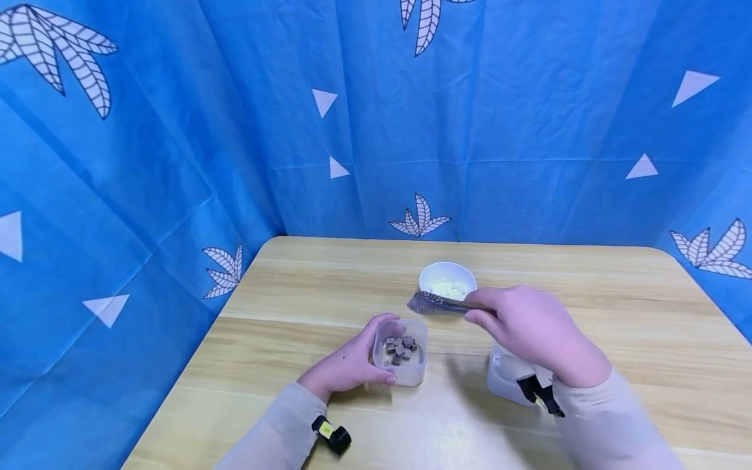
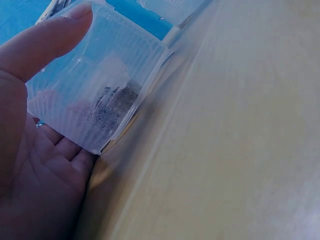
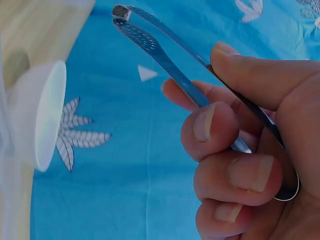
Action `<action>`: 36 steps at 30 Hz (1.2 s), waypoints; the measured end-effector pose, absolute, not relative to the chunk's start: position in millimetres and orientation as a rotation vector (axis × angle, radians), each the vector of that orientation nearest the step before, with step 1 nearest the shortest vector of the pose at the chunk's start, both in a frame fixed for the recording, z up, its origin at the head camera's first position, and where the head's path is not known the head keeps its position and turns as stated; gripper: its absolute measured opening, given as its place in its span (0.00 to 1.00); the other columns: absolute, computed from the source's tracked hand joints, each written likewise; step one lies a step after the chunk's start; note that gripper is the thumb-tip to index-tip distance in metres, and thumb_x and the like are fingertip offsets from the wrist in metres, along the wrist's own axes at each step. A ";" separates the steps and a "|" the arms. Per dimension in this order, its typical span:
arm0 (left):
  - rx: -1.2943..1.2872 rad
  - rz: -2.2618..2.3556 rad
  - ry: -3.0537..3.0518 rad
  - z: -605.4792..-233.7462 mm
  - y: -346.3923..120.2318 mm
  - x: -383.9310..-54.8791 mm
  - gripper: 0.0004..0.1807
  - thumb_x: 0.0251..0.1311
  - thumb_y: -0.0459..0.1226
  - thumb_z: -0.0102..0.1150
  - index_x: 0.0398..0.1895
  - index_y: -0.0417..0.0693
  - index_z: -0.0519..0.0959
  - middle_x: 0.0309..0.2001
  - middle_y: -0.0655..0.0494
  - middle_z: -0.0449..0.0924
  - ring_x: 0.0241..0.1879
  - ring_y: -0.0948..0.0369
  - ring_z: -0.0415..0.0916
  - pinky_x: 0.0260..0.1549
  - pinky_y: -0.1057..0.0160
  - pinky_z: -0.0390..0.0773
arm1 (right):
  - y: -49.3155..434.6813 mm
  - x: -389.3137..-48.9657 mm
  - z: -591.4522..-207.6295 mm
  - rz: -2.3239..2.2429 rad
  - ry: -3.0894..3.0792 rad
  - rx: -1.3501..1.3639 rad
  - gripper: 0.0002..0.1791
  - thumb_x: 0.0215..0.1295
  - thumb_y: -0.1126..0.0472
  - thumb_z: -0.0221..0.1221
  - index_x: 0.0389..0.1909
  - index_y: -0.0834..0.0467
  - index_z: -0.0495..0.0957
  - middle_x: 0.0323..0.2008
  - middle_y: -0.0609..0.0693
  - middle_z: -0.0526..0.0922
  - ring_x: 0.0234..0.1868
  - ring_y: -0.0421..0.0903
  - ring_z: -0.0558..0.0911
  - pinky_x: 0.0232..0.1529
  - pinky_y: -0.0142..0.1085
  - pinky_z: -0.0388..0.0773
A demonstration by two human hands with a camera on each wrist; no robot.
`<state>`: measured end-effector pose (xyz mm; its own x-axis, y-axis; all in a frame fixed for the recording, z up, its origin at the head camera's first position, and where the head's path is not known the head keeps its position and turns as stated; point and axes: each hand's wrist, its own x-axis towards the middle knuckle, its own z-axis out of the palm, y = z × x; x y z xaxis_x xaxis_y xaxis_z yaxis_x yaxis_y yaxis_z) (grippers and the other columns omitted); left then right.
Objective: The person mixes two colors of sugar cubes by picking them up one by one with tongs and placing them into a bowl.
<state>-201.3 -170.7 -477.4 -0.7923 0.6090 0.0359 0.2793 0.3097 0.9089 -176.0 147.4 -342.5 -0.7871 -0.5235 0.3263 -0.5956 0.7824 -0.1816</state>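
Note:
My left hand (image 1: 352, 362) holds a clear plastic container (image 1: 414, 375) by its side, thumb at the front and fingers round the back. Several small brown cubes (image 1: 401, 350) lie in it; the left wrist view shows them as a dark clump (image 2: 117, 102) through the ribbed wall. In my right hand (image 1: 531, 323) are perforated metal tongs (image 3: 150, 46), gripped between thumb and curled fingers. A small brown cube (image 3: 121, 12) is pinched at their tips. From the head, the tongs extend left, just in front of the white bowl (image 1: 431, 271).
White pieces (image 1: 451, 289) lie in the bowl. A second clear container (image 1: 502, 382) stands below my right hand, partly covered by the wrist. The wooden table (image 1: 329, 281) meets a blue patterned curtain (image 1: 529, 130) at the back and left.

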 end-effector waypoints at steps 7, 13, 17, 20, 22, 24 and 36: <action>0.815 1.470 2.273 -478.6 -170.5 -203.7 0.58 0.47 0.37 0.79 0.78 0.58 0.52 0.71 0.65 0.66 0.70 0.61 0.62 0.71 0.49 0.56 | 173.3 -187.3 -339.8 0.403 -2.801 0.720 0.08 0.69 0.52 0.64 0.44 0.48 0.87 0.28 0.37 0.81 0.21 0.38 0.70 0.20 0.37 0.65; 0.807 1.465 2.273 -478.4 -170.2 -204.1 0.58 0.47 0.36 0.79 0.78 0.56 0.51 0.71 0.65 0.66 0.70 0.61 0.62 0.71 0.49 0.56 | 187.1 -197.0 -345.3 0.354 -2.864 0.636 0.08 0.68 0.51 0.64 0.44 0.47 0.87 0.30 0.39 0.84 0.24 0.40 0.74 0.21 0.40 0.69; 0.804 1.467 2.273 -477.3 -169.6 -203.4 0.57 0.47 0.36 0.79 0.78 0.56 0.52 0.70 0.65 0.67 0.70 0.61 0.62 0.71 0.49 0.55 | 186.6 -200.2 -348.4 0.342 -2.910 0.612 0.09 0.68 0.49 0.64 0.45 0.45 0.87 0.31 0.38 0.84 0.25 0.40 0.74 0.20 0.39 0.68; 0.805 1.464 2.272 -476.8 -169.5 -203.1 0.58 0.47 0.36 0.79 0.78 0.56 0.51 0.71 0.65 0.66 0.70 0.61 0.62 0.71 0.48 0.55 | 184.2 -200.7 -349.5 0.338 -2.928 0.614 0.10 0.68 0.48 0.63 0.46 0.45 0.87 0.33 0.38 0.85 0.26 0.40 0.75 0.21 0.39 0.68; 0.805 1.463 2.270 -476.8 -169.4 -203.2 0.58 0.47 0.36 0.79 0.78 0.56 0.51 0.71 0.64 0.66 0.70 0.61 0.62 0.71 0.48 0.55 | 183.5 -200.6 -349.8 0.337 -2.931 0.620 0.10 0.69 0.48 0.63 0.46 0.46 0.87 0.32 0.39 0.85 0.26 0.41 0.75 0.21 0.40 0.68; 0.808 1.459 2.271 -476.9 -169.4 -203.5 0.58 0.47 0.37 0.79 0.78 0.56 0.51 0.71 0.64 0.66 0.70 0.61 0.62 0.71 0.48 0.55 | 183.6 -200.0 -349.6 0.339 -2.928 0.622 0.10 0.69 0.49 0.63 0.45 0.46 0.87 0.31 0.38 0.84 0.25 0.41 0.74 0.22 0.39 0.68; 0.805 1.474 2.262 -477.4 -170.0 -203.1 0.57 0.47 0.37 0.79 0.77 0.58 0.52 0.70 0.66 0.67 0.70 0.63 0.62 0.72 0.50 0.55 | 179.8 -190.0 -341.1 0.378 -2.851 0.708 0.11 0.69 0.45 0.63 0.46 0.43 0.86 0.26 0.33 0.78 0.23 0.38 0.70 0.21 0.38 0.65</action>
<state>-203.1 -170.0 -477.4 -0.7888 0.6137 0.0352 0.2800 0.3077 0.9093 -190.0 179.8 -341.1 -0.8705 -0.4335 0.2331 -0.4793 0.8544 -0.2008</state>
